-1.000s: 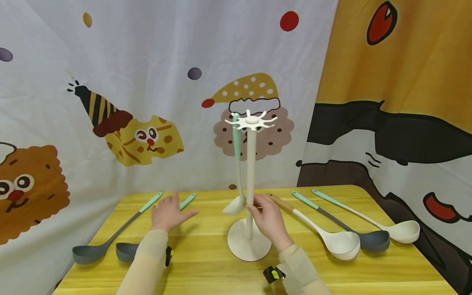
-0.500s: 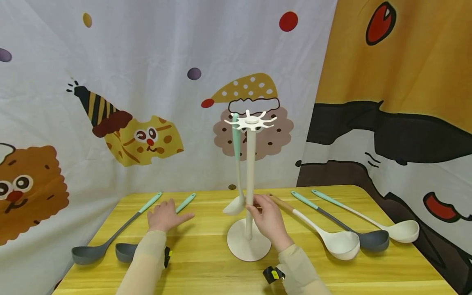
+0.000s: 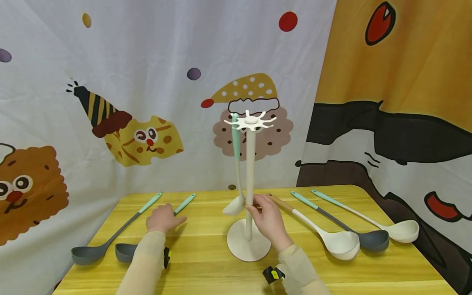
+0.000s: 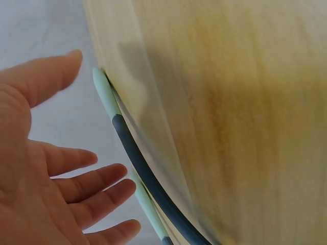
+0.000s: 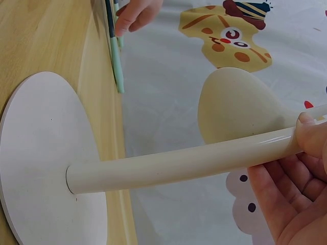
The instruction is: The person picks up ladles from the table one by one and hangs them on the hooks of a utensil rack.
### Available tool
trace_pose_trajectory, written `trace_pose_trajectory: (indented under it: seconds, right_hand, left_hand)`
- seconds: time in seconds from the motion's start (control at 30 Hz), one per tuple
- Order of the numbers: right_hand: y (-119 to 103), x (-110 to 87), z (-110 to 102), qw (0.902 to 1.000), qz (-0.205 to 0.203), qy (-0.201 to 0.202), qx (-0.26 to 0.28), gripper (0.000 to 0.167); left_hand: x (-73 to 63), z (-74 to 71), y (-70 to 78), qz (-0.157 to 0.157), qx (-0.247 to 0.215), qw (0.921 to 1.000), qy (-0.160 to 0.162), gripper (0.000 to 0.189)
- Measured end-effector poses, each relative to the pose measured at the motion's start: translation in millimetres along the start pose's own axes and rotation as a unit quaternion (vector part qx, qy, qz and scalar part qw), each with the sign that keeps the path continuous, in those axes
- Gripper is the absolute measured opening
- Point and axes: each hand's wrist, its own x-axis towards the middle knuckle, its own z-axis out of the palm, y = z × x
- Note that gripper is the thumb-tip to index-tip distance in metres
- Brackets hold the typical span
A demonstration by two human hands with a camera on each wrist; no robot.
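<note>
Right hand (image 3: 271,219) on stand (image 3: 250,172); left hand (image 3: 162,219) at grey ladle (image 3: 126,252).
From my remote post, I read the right hand as grasping the stand, which stood upright on the table (image 3: 199,262). A hung ladle (image 3: 234,206) was suspended from its top. The left hand was released, fingers extended, over the grey ladle (I could not tell whether they touched). An outer ladle (image 3: 88,255) lay farther left.
</note>
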Motion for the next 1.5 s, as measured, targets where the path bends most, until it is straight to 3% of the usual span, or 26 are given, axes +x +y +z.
trace_pose_trajectory:
  seconds: [0.2,0.53,1.13,1.5]
  right_hand:
    - [0,0.0,-1,1.0000,-0.002,0.000,0.000,0.017]
    - [-1,1.0,-1,1.0000,0.000,0.000,0.001,0.018]
    - [1,2.0,1,1.0000,-0.001,-0.001,0.001,0.018]
    - [1,1.7,1,1.0000,-0.001,0.001,0.000,0.018]
  left_hand:
    - [2.6,1.5,-6.0,-0.019,-0.003,0.9998,-0.006,0.045]
    - [4.2,2.9,-10.1,-0.042,-0.011,0.9988,-0.024,0.028]
    - [2.9,1.5,-9.7,-0.051,0.005,0.9980,-0.036,0.023]
    - [3.8,5.4,-12.7,-0.034,0.015,0.9990,-0.024,0.018]
